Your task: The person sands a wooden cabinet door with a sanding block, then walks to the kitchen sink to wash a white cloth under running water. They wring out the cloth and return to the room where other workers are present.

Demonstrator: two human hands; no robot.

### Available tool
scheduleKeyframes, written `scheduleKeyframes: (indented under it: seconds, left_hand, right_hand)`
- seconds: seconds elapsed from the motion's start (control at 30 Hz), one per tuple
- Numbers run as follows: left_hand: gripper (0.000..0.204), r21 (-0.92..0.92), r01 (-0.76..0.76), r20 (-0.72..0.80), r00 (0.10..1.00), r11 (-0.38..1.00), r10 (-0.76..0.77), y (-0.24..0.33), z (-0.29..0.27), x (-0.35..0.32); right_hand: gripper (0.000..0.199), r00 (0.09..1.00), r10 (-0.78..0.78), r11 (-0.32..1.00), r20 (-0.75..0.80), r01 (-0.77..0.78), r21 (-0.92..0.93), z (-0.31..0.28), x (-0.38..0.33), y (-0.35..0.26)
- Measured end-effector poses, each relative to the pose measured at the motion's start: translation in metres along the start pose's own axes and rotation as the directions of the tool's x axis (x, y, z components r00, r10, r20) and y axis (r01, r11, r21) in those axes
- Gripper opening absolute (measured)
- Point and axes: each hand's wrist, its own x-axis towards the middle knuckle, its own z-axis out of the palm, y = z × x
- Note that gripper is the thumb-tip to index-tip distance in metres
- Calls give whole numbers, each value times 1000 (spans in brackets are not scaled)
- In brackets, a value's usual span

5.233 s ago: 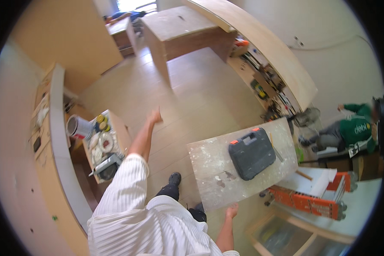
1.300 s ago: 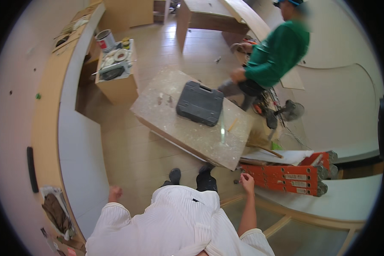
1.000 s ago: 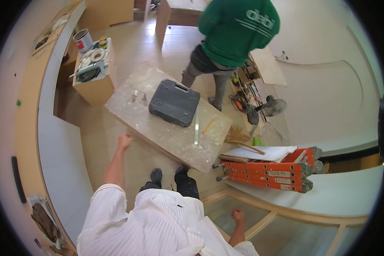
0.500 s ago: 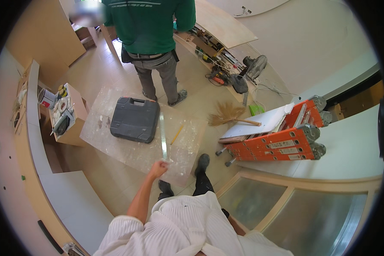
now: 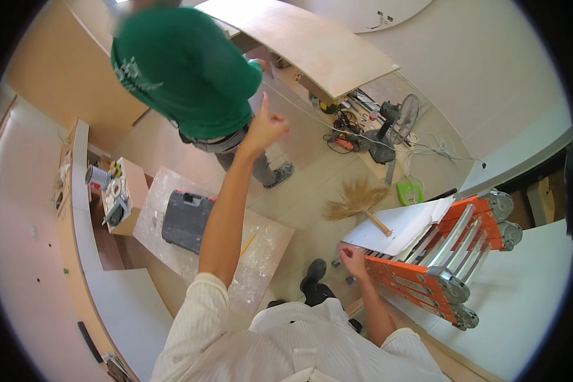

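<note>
My left hand [image 5: 265, 129] is raised ahead with one finger stretched out and the others loosely curled; nothing shows in it. It overlaps the view of a person in a green shirt [image 5: 184, 70], and I see no contact. Below my left forearm, a dark tool case [image 5: 188, 219] and a yellow pencil [image 5: 248, 244] lie on a paint-spotted board [image 5: 270, 245]. My right hand [image 5: 353, 261] is closed beside the end of an orange folding ladder [image 5: 401, 280]. Whether it touches the ladder or holds something small, I cannot make out.
A straw broom [image 5: 356, 202] and white sheets [image 5: 401, 235] rest on the ladder. Beyond stand a fan [image 5: 382, 141], a green dustpan [image 5: 410, 193] and corded tools [image 5: 344, 134]. A plywood sheet [image 5: 312, 44] is at the back. At left is a box [image 5: 134, 197] with supplies.
My left hand has risen forward from near the metal strip, which is now out of sight. My right hand has come into view by the ladder. The person in green has turned and shifted left.
</note>
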Motion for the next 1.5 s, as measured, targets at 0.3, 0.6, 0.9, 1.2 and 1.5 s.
scheduleKeyframes:
  seconds: [0.3, 0.6, 0.9, 1.2, 1.5]
  left_hand:
    - [95, 257, 27, 35, 999, 966, -38, -104, 112, -28]
    - [67, 538, 32, 709, 524, 842, -472, -205, 205, -68]
    - [48, 413, -226, 790, 570, 882, -224, -138, 320, 202]
    - [47, 433, -123, 857, 365, 893, -365, -132, 301, 314]
    - [47, 461, -61, 832, 378, 885, -407, -138, 312, 386]
  right_hand:
    - [20, 996, 84, 994, -36, -86, -71, -56, -44, -1]
    - [15, 938, 123, 962, -325, -33, 270, -77, -9, 16]
    - [19, 780, 302, 939, -548, -145, 311, -101, 130, -41]
    - [17, 769, 395, 917, -502, -294, 271, -137, 248, -127]
    - [17, 740, 329, 944, -587, -279, 178, -222, 328, -135]
